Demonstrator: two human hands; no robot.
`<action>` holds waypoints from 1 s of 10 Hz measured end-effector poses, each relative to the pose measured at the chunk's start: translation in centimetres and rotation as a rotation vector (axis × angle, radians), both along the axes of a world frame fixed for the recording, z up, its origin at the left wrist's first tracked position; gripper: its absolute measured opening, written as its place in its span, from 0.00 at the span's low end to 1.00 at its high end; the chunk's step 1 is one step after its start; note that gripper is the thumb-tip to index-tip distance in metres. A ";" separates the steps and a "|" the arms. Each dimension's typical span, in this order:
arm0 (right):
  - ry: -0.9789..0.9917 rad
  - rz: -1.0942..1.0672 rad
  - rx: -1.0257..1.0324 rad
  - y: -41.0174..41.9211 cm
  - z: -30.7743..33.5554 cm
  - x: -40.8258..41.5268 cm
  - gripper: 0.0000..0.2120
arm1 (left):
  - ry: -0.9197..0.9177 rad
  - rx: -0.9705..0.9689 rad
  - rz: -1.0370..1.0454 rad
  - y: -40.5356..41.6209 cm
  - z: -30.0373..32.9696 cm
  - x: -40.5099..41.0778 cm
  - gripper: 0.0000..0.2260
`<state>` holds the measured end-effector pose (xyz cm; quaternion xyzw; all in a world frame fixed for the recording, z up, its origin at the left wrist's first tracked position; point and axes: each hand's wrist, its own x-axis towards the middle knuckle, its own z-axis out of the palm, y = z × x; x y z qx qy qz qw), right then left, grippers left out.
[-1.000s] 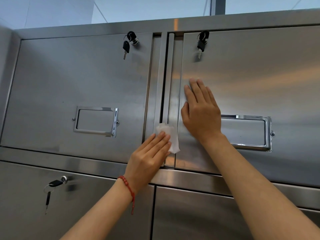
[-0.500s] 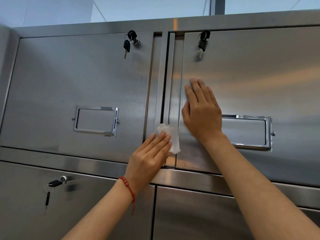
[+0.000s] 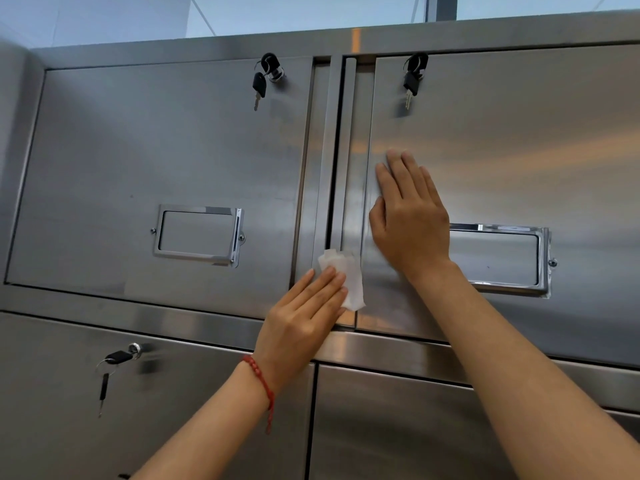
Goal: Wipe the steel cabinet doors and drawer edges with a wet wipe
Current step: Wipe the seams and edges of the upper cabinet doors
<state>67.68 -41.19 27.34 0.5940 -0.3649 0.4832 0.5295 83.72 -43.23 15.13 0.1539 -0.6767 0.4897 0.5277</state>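
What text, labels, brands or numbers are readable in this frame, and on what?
None readable anywhere in the head view.
Left door label holder: holds no card that I can see, no text.
Right door label holder: partly behind the right hand, no text on the visible part.
Keys: black heads, any marking too small to read.
Wet wipe under the left hand: plain white, no print.
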 end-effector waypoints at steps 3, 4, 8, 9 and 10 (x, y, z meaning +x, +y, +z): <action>-0.002 0.010 0.000 0.0 0.0 0.0 0.21 | -0.012 0.005 0.003 0.4 -0.7 0.0 0.11; -0.003 0.017 -0.009 -0.1 0.1 0.0 0.21 | 0.005 0.011 -0.004 0.4 -0.7 -0.1 0.11; -0.004 0.012 -0.008 0.0 0.1 0.0 0.21 | 0.007 0.009 -0.004 0.4 -1.6 -0.1 0.11; -0.005 0.009 -0.007 0.0 0.0 0.0 0.21 | 0.018 0.034 -0.015 0.3 -2.4 -0.3 0.11; -0.008 0.013 -0.007 0.1 0.0 0.1 0.21 | -0.002 0.043 -0.003 0.4 -2.8 -0.2 0.14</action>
